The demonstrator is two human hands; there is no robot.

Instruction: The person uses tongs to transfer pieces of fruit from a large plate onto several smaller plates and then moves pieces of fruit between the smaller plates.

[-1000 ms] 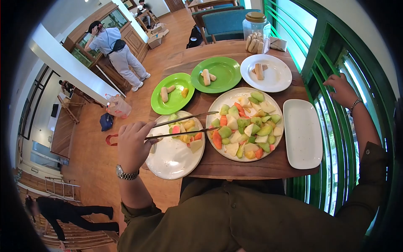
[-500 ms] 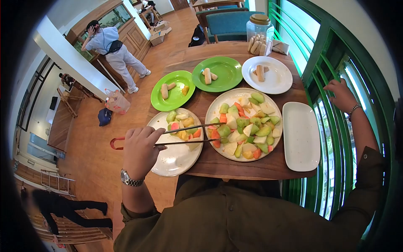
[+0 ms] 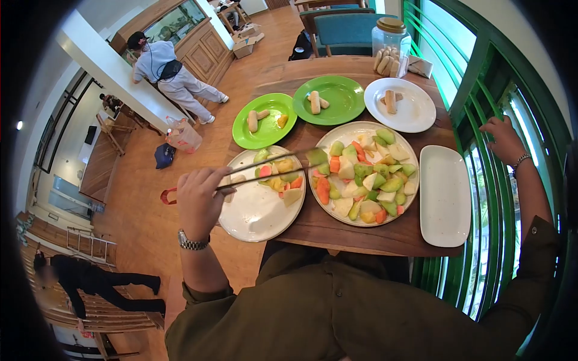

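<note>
My left hand is closed around long metal tongs with a red handle end. Their tips reach the left rim of the large plate heaped with cut fruit. A blurred green fruit piece shows at the tips; whether they pinch it is unclear. Under the tongs lies a second cream plate, with mixed fruit pieces on its far and right side. My right hand rests against the green window bars, fingers slightly bent and apart, holding nothing I can see.
Two green plates and a white plate hold finger biscuits. A white rectangular dish sits at the right. A biscuit jar stands at the far table end. Two people are out on the floor beyond the table's left side.
The tongs have lifted and swung slightly back from the fruit heap, with a green piece now at their tips. The view has shifted, moving the table rightward in the picture.
</note>
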